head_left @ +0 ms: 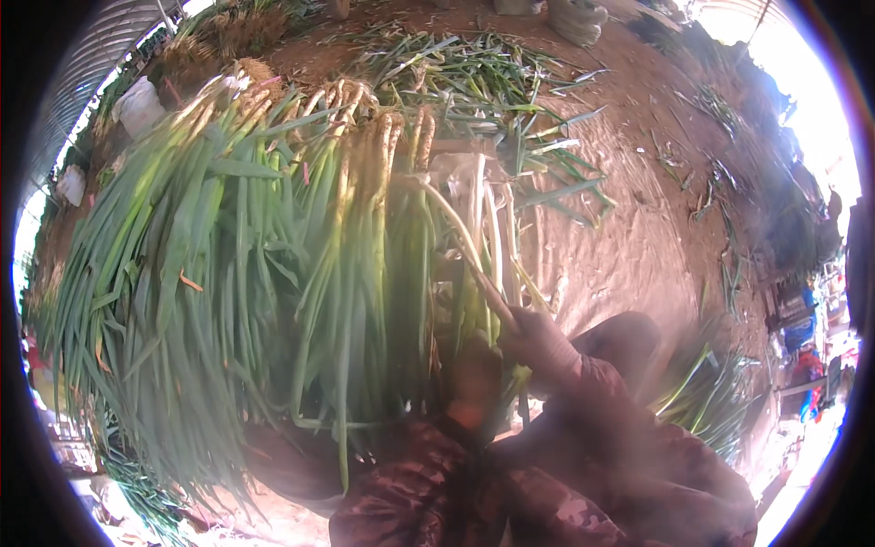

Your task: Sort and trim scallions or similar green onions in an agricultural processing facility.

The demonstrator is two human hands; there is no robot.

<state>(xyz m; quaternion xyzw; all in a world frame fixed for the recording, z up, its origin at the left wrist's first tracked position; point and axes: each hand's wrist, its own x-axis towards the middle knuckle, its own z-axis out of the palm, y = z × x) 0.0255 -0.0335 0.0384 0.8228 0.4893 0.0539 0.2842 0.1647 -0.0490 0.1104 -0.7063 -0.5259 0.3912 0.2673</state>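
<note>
A long green onion (458, 226) slants down from upper left, its pale stem inside my closed right hand (540, 348). My left hand (476, 374) is dim and hazy beside it, against the green leaves below several stripped white green onions (480, 205); its fingers do not show clearly. Those white stems lie over a clear plastic sheet (448, 169). To the left spreads a thick heap of unpeeled green onions (214, 237), brown roots away from me, long leaves hanging toward me.
Cut leaf scraps (474, 68) litter the ground beyond the heap. A pale sheet (611, 237) covers the ground at right. White bags (138, 105) stand at the far left. More green leaves (706, 410) lie near my right side, and a shoe (576, 23) shows at the top.
</note>
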